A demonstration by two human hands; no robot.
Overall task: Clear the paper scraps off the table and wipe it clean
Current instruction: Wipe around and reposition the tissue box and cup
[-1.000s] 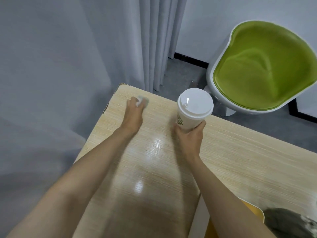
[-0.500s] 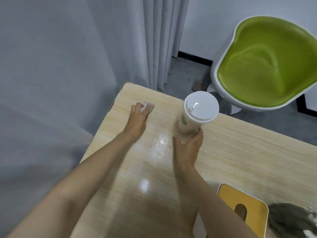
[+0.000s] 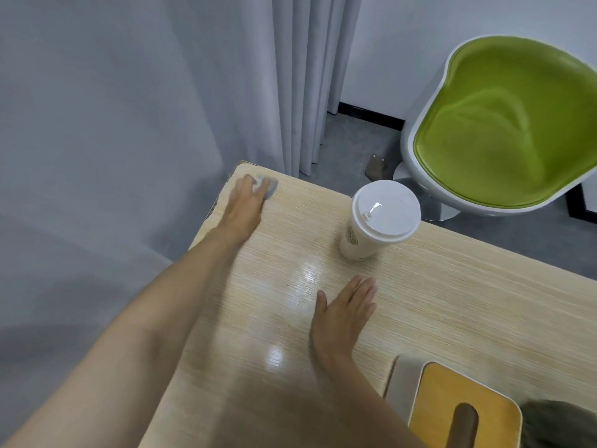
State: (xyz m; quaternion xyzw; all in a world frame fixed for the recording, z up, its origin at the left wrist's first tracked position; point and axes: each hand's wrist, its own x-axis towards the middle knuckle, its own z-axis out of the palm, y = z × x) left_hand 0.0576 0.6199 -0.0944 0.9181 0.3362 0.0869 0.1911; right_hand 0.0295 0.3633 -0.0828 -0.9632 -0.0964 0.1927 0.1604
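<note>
Left hand (image 3: 245, 205) is way out at the far corner of the table (image 3: 452, 302), approx 11 o'clock from the person, palm down on a small whitish-grey wad (image 3: 266, 185). Tissue or cloth, can't say which. The wad pokes out past the fingertips, right by the edge. The hand's motion-blurred, so whether the fingers curl round the wad or just press it flat, I cannot tell. The arm's at full stretch, which imo fits a wipe stroke meant for the last corner.

Right hand (image 3: 345, 315) is flat, fingers straight and together, thumb out, holding nothing. It sits low mid-table, approx 1 o'clock from the person; touching the wood or just above it is hard to call. Prob. a bracing hand while the body leans left.

Cup (image 3: 381, 218), white w/ lid and green logo, stands upright at 12 o'clock of the right hand, apart from it, near the far edge. My read: parked there so the near and left zones are free for the wad. The spot under it prob. needs a pass too, so it'd want shifting.

No loose paper scraps on the part of the top in view, so the scraps stage looks done and wiping is on. Shiny patches at 6 o'clock of the cup could be glare or damp, can't tell.

Risks: the wad's at the very rim, so a hard push sends it off. The cup's tall, and a sweeping forearm could tip it.

Green chair (image 3: 504, 124) sits at 2 o'clock beyond the table, and a yellow wooden seat (image 3: 465, 412) at 5 o'clock by the near edge.
</note>
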